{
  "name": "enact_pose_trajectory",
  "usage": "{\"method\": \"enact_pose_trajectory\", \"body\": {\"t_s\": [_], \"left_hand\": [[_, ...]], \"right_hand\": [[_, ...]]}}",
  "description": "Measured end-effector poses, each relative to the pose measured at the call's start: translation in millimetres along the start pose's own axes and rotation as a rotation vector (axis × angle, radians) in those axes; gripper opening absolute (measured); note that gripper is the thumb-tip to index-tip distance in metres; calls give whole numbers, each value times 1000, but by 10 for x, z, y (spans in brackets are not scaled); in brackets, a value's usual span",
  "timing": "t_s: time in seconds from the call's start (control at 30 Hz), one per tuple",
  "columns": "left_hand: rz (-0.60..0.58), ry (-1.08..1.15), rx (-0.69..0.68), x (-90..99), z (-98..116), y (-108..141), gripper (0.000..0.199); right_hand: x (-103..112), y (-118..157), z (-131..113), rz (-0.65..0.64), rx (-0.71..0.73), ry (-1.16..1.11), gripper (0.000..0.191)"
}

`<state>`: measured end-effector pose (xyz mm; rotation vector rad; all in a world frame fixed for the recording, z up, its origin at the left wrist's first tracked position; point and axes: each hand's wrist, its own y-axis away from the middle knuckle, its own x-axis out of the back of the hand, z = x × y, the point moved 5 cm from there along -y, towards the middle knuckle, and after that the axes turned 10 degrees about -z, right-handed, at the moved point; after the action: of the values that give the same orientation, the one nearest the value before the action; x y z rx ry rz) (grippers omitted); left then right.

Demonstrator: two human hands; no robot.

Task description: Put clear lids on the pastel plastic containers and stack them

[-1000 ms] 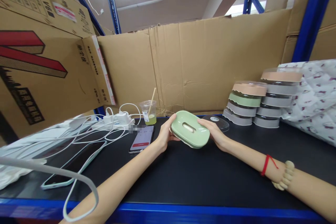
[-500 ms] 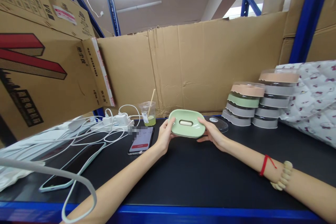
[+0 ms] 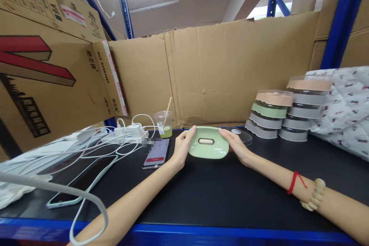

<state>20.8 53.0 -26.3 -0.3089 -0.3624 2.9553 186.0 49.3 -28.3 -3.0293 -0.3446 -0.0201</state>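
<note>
Both my hands hold a glossy light green slotted dish (image 3: pixel 208 151) up above the black tabletop. It is a rounded oblong with an oval slot through its middle, and its broad face is tilted towards me. My left hand (image 3: pixel 182 148) grips the left end, thumb on the upper left edge. At the other end my right hand (image 3: pixel 236 147) is closed on the upper right edge; its fingers behind the dish are mostly hidden. A clear plastic lid (image 3: pixel 243 137) with a round label lies flat behind my right hand.
Stacked round containers (image 3: pixel 266 121) in grey, green and peach stand at the right, beside a quilted white bag (image 3: pixel 343 111). To the left are a lit phone (image 3: pixel 156 153), a cup with green drink (image 3: pixel 165 127), white cables (image 3: pixel 127 142) and another phone (image 3: pixel 83 180). Cardboard (image 3: pixel 236 69) walls the back.
The dish has tilted and dropped slightly, so its slot sits nearer the upper edge. Both hands have kept their hold, with the left thumb now higher. The whole view has shifted slightly.
</note>
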Motion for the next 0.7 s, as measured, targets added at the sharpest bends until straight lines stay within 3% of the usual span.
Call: {"method": "enact_pose_trajectory", "body": {"t_s": [0.2, 0.47, 0.7], "left_hand": [[16, -10, 3, 8, -12, -1, 57], [6, 30, 35, -17, -55, 11, 59], [70, 140, 96, 27, -116, -7, 58]], "right_hand": [[1, 9, -12, -11, 21, -3, 86], [12, -5, -23, -3, 38, -34, 77], [-106, 31, 51, -120, -98, 19, 56]]}}
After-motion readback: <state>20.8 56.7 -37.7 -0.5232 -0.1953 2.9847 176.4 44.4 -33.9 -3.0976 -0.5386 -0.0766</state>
